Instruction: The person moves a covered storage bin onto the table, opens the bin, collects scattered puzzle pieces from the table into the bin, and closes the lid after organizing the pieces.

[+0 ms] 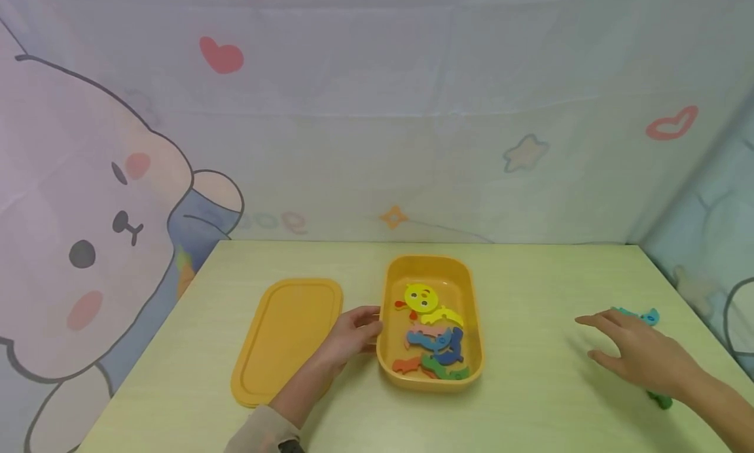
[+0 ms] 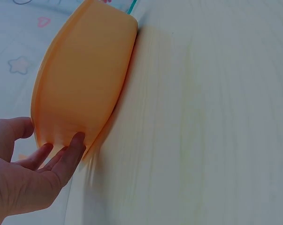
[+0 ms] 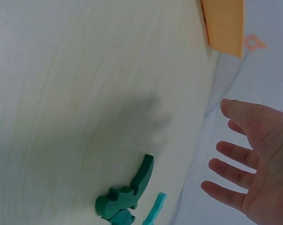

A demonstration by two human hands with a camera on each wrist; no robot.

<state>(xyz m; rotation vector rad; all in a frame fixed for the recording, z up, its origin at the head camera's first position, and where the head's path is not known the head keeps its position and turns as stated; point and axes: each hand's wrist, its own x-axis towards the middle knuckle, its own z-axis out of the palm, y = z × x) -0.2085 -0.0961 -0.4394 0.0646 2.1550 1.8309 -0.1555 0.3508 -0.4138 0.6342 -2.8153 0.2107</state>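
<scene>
An orange tray-like box [image 1: 431, 382] stands on the table, holding several flat puzzle pieces: a yellow round face [image 1: 421, 298], a yellow curved piece [image 1: 443, 316], blue, green, orange and pink ones. At the box's left wall is my left hand [image 1: 353, 335]; the left wrist view shows its fingertips [image 2: 77, 138] against the wall and the thumb up by the rim. Over the table's right side hovers my right hand [image 1: 648, 355], fingers spread and holding nothing. Beneath it lie a dark green piece [image 3: 127, 190] and a light blue piece [image 1: 650, 317], partly hidden by the hand.
Left of the box, a flat orange lid [image 1: 288, 335] lies on the pale wooden table [image 1: 530, 289], with my left forearm crossing its lower right corner. Behind the table hangs a printed curtain [image 1: 365, 112], and another cloth [image 1: 707, 243] borders the right side.
</scene>
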